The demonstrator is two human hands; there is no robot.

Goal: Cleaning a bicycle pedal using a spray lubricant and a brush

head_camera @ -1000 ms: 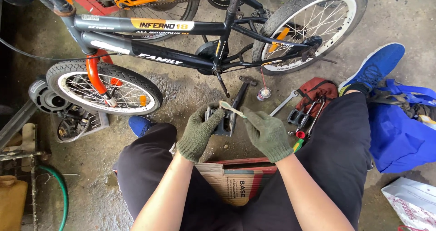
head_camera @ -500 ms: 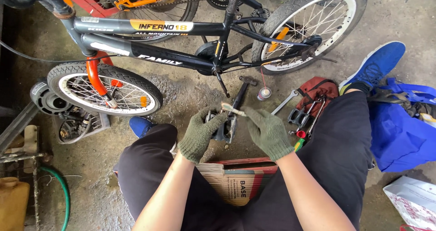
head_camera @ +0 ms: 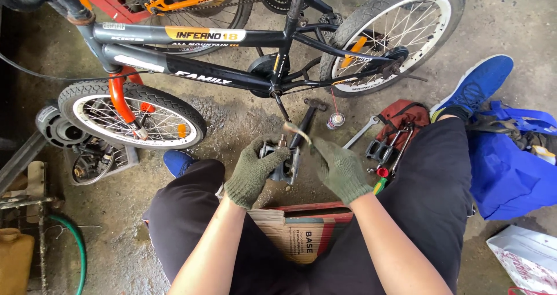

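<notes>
I note a small black bicycle (head_camera: 232, 69) lying on the concrete floor with one crank (head_camera: 283, 106) bare, so by my judgement refitting remains, while my gloved left hand (head_camera: 253, 172) is clamped on the grey, grimy detached pedal (head_camera: 285, 166) above my lap and my right hand (head_camera: 339, 168) pinches its pale spindle end (head_camera: 295, 131).

You hold a grey bike pedal (head_camera: 282, 161) low over the dirty concrete, between your knees. It sits upright in your gloved left hand (head_camera: 253, 170), its spindle end pointing up. Your gloved right hand (head_camera: 339, 168) pinches a thin pale strip (head_camera: 296, 132) just above it.
</notes>
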